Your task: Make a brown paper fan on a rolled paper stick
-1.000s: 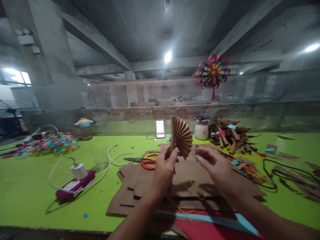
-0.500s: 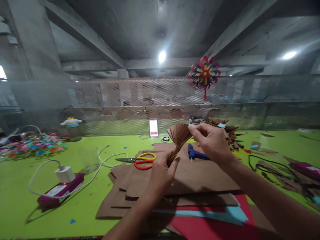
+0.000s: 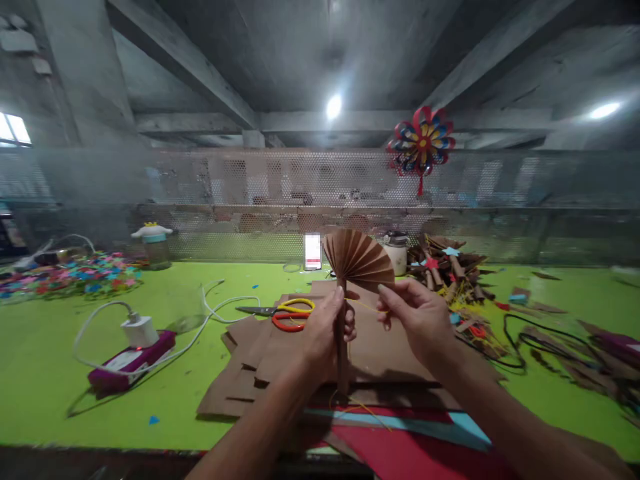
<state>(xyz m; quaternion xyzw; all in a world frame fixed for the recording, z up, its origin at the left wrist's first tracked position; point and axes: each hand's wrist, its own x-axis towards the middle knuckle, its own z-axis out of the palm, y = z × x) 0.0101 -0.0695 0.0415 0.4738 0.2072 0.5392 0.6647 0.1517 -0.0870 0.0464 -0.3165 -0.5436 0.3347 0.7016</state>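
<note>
A pleated brown paper fan point(image 3: 357, 259) stands upright, its folds spread out to the right. My left hand point(image 3: 325, 327) is closed around the narrow folded stem below the pleats. At the fan's lower right edge, the thumb and fingers of my right hand point(image 3: 425, 317) pinch the paper. A thin yellow string point(image 3: 369, 307) runs from the stem's top to my right fingers. More yellow string point(image 3: 367, 408) dangles at the stem's foot. Beneath both hands lies a stack of brown paper point(image 3: 385, 343). Scissors point(image 3: 290, 313) with yellow and red handles rest to the left.
A purple power strip point(image 3: 125, 377) with a white charger and cable sits on the left of the green table point(image 3: 45, 373). Colourful paper stars point(image 3: 95, 277) are heaped behind it. A phone point(image 3: 313, 252) and a jar point(image 3: 397, 252) stand at the back. Brown paper pieces point(image 3: 457, 267) pile up right.
The fan has turned upright and its pleats have spread wider to the right. My right hand has moved down with its edge, and the blue glue gun is now hidden. The view has shifted slightly.
</note>
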